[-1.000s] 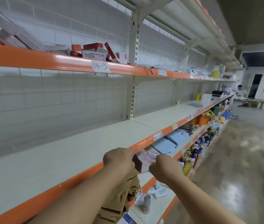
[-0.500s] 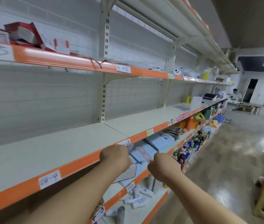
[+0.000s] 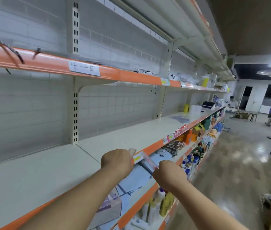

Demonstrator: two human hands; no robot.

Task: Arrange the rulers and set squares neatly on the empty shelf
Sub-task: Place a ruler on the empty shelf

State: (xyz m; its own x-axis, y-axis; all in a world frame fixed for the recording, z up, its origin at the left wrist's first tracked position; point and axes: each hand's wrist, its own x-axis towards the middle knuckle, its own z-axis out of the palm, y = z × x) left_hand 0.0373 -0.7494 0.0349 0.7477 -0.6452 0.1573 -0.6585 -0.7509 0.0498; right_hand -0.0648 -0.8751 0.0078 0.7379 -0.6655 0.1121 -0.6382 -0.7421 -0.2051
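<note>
Observer: Ruler (image 3: 148, 161), clear plastic with pinkish print, slants up and away from the right hand (image 3: 169, 174), which is curled round its near end. It hangs in front of the orange shelf edge (image 3: 149, 147), beside the yellow price label (image 3: 138, 158), not yet on the empty shelf (image 3: 48, 171)

Checker: Left hand (image 3: 116, 161)?

Observer: Curled into a fist at the shelf's front lip. Pale strip (image 3: 132, 151) pokes out past the knuckles, so the hand grips that. Ruler or set square, cannot tell; blurred. Fingertips of both hands are hidden behind the backs of the hands

Checker: Handling estimate?

Observer: Judgement only. Thin, light, stiff along its length but likely to bow if held by one end. Smooth plastic, so slippery in a loose pinch; may snap or scratch if bent hard or dropped on the metal

Checker: Where to hold?

Observer: By the long edges, nearer the middle than the end, thumb on one face and fingers on the other. Lay it flat, long side parallel to the orange edge, then slide it into line rather than drop it

Checker: Risk?

Observer: Slipping off the front lip onto the blue sheets (image 3: 136, 178) on the shelf below
</note>
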